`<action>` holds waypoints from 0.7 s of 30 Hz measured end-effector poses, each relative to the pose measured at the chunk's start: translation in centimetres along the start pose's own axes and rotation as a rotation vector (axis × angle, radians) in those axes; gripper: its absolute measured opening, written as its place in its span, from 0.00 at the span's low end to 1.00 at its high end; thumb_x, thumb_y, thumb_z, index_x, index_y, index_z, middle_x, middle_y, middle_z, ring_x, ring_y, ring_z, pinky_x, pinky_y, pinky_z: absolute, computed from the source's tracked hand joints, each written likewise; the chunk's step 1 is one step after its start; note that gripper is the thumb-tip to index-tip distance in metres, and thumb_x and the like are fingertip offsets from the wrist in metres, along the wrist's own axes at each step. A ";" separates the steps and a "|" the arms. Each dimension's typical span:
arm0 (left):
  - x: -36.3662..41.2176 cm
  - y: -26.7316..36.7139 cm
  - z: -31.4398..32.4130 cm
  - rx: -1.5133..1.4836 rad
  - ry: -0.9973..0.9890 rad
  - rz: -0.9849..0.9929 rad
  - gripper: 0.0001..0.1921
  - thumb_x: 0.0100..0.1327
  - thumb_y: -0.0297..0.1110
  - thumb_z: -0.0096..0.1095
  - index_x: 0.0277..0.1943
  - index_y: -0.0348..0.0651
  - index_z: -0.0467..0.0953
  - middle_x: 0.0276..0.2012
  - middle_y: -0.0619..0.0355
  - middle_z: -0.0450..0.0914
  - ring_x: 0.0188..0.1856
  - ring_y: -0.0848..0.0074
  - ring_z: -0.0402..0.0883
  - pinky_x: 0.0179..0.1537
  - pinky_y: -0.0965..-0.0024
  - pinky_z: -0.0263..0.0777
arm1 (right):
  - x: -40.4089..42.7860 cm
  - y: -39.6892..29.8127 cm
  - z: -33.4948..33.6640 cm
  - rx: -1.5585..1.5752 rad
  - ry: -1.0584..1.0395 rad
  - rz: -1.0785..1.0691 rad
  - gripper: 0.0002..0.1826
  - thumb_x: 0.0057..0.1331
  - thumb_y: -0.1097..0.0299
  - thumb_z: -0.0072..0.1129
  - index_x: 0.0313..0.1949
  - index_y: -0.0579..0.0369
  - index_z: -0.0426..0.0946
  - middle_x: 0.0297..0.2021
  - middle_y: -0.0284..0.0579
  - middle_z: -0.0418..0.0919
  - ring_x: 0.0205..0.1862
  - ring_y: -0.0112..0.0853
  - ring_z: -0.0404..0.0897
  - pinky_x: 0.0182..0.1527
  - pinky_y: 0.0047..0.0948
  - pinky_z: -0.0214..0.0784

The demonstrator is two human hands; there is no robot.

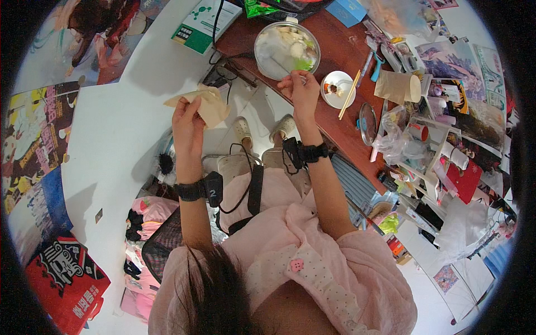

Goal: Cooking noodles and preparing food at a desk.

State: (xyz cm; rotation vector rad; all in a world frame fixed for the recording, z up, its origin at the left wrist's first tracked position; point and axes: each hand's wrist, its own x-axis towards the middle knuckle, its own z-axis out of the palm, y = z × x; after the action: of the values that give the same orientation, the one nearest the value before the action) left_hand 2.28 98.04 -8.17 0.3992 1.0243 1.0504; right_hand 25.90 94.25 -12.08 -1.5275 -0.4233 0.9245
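My left hand (187, 115) pinches a light brown paper tissue (212, 109), held up left of the wooden table. My right hand (300, 90) holds the end of a thin metal utensil (281, 63), which reaches over a round pot (256, 52) at the table edge. Pale pieces and a green leaf show in the pot, partly veiled by steam or a cloudy surface. Right of my right hand stands a small white bowl (331, 99) with bits of food in it, and a pair of wooden chopsticks (350, 94) lies over its rim.
On the table (335, 130) are a round glass lid (368, 124), a brown paper roll (395, 87), a teal peeler (377, 67) and a crumpled plastic bag (393, 138). A blue box (346, 12) stands behind. Crowded shelves line the right; a black cable hangs near the pot.
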 end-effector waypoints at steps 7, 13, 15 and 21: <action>0.4 0.3 -0.6 -0.012 -0.023 -0.002 0.06 0.61 0.24 0.53 0.40 0.39 0.65 0.38 0.54 0.74 0.41 0.72 0.76 0.44 0.68 0.72 | 0.0 0.1 0.7 0.075 0.017 -0.007 0.07 0.67 0.74 0.43 0.35 0.67 0.66 0.22 0.48 0.77 0.20 0.29 0.78 0.14 0.20 0.59; 0.8 0.1 -1.1 -0.025 -0.029 -0.008 0.07 0.60 0.25 0.55 0.39 0.40 0.65 0.37 0.55 0.75 0.41 0.73 0.76 0.45 0.69 0.72 | -0.5 -0.8 0.9 0.184 0.036 -0.071 0.07 0.66 0.75 0.45 0.35 0.60 0.57 0.22 0.52 0.75 0.19 0.32 0.78 0.12 0.21 0.57; 0.8 0.1 -1.0 -0.019 -0.023 -0.010 0.08 0.60 0.25 0.56 0.40 0.40 0.65 0.37 0.55 0.75 0.41 0.73 0.76 0.45 0.69 0.72 | -0.6 -1.5 0.6 0.207 0.025 -0.063 0.12 0.65 0.76 0.46 0.32 0.55 0.51 0.22 0.53 0.74 0.19 0.33 0.78 0.11 0.20 0.55; 1.0 -0.4 -0.3 -0.015 -0.035 -0.021 0.08 0.60 0.26 0.56 0.41 0.40 0.67 0.37 0.56 0.75 0.40 0.74 0.76 0.43 0.71 0.72 | -1.2 -3.9 -1.1 0.056 0.044 -0.156 0.14 0.64 0.76 0.48 0.30 0.53 0.50 0.20 0.49 0.72 0.16 0.31 0.76 0.11 0.20 0.57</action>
State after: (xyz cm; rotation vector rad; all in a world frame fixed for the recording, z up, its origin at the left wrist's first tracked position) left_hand 2.36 98.61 -9.09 0.3925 0.9871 1.0280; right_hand 26.96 93.39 -8.09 -1.4401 -0.4741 0.7742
